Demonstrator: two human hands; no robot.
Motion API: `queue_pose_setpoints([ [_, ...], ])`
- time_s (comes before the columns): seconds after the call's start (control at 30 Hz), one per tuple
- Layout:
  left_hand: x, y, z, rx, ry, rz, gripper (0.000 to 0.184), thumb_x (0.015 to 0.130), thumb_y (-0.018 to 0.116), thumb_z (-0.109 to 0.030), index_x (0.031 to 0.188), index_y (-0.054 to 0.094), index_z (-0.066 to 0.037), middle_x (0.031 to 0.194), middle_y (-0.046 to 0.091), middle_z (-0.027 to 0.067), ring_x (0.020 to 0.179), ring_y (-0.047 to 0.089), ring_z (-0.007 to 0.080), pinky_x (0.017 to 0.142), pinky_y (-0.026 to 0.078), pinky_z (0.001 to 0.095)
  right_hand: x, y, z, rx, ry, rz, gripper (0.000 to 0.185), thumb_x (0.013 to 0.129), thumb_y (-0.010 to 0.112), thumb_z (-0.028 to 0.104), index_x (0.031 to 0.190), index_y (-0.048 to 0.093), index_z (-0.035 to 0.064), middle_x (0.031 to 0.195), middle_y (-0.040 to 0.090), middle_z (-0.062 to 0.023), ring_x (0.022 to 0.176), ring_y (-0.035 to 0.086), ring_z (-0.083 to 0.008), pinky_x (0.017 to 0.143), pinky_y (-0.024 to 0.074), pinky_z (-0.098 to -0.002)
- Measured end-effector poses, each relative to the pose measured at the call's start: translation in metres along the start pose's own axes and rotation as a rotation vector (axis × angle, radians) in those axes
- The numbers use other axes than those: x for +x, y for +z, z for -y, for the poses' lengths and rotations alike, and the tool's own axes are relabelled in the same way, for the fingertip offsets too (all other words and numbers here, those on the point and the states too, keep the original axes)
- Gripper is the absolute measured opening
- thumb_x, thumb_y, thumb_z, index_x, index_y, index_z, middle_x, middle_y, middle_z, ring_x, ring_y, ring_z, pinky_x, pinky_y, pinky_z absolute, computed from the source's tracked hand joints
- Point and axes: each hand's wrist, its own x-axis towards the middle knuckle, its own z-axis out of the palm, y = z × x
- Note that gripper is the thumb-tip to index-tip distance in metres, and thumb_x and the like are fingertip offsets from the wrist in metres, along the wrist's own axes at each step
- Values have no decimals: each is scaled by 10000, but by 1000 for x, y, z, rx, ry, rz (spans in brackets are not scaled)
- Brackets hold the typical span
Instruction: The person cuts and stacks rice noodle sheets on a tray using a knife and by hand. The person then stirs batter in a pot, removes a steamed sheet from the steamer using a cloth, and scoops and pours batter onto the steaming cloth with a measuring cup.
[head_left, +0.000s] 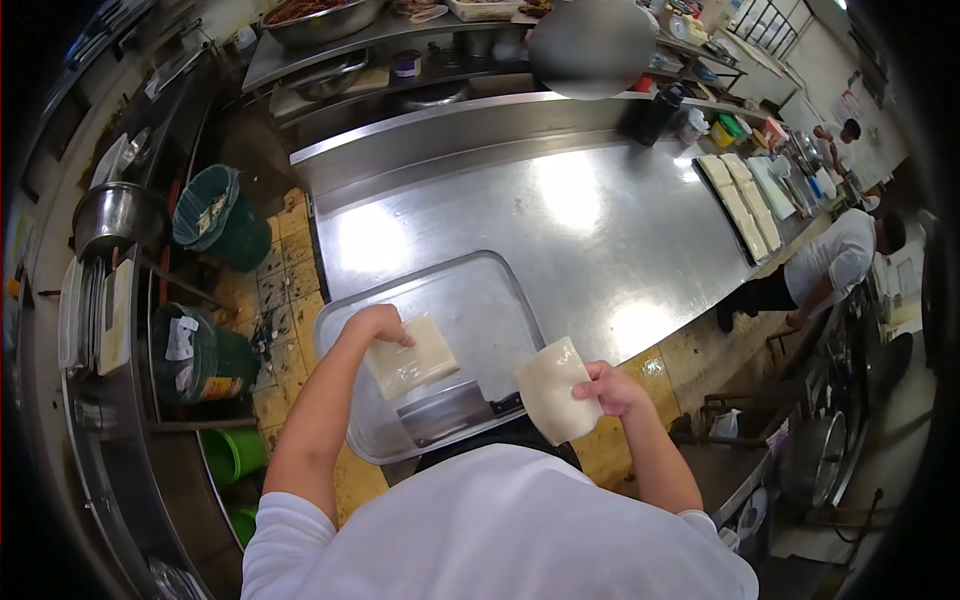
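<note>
My left hand grips the upper edge of a pale, flat, square sheet with a shiny surface, held over the metal tray. In my right hand is a second pale sheet, pinched at its right side, beyond the tray's right edge. A cleaver with a broad metal blade and dark handle lies in the near part of the tray, between the two hands.
The steel table extends ahead. A dark tray of pale slabs stands at its far right, near a black container. Green bins are on the left floor. A person in white bends at the right.
</note>
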Motion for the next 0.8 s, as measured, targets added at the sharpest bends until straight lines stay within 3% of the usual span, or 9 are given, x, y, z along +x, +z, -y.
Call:
queue_pose_setpoints([
  [0.37, -16, -11, -4, -113, 112, 19, 613, 723, 849, -462, 1117, 766, -1, 1120, 749, 206, 1035, 707, 319, 888, 543, 408, 0, 2, 4, 2, -13, 4, 440, 869, 767, 32, 1290, 655, -32, 1205, 723, -132, 1077, 721, -251, 949, 595, -420],
  [0.47, -3, 1, 5, -237, 89, 0, 625, 737, 849, -499, 1044, 764, 38, 1038, 750, 202, 937, 707, 303, 801, 547, 404, 2, 2, 5, 17, -10, 3, 448, 866, 775, 32, 1290, 652, -44, 1205, 720, -135, 1080, 717, -253, 945, 596, -421],
  [0.57, -12, -8, -6, -271, -53, 134, 629, 744, 857, -539, 965, 767, 43, 964, 739, 173, 837, 686, 292, 723, 541, 403, 2, 4, 7, 30, -21, 1, 452, 858, 793, 35, 1278, 655, -65, 1186, 722, -142, 1060, 719, -255, 924, 603, -425],
  [0.67, 5, 8, 4, -438, -81, 250, 625, 754, 873, -531, 1005, 764, 31, 943, 724, 146, 774, 664, 275, 670, 533, 408, 3, 2, 8, 35, -21, 6, 451, 864, 782, 28, 1285, 650, -63, 1189, 721, -142, 1059, 719, -257, 924, 604, -427],
  [0.7, -25, -8, -10, -534, -43, 276, 613, 786, 874, -483, 1086, 743, 35, 996, 728, 139, 856, 670, 251, 739, 534, 405, 2, 1, 7, 33, -22, -5, 453, 865, 781, 27, 1288, 647, -62, 1189, 721, -143, 1059, 719, -258, 923, 604, -428],
  [0.8, -2, 13, 15, -577, 68, 260, 576, 820, 861, -430, 1157, 725, 16, 1047, 729, 123, 946, 659, 230, 828, 519, 390, 1, 0, 7, 36, -20, 5, 445, 874, 771, 28, 1293, 642, -52, 1202, 719, -136, 1074, 716, -250, 941, 596, -415],
])
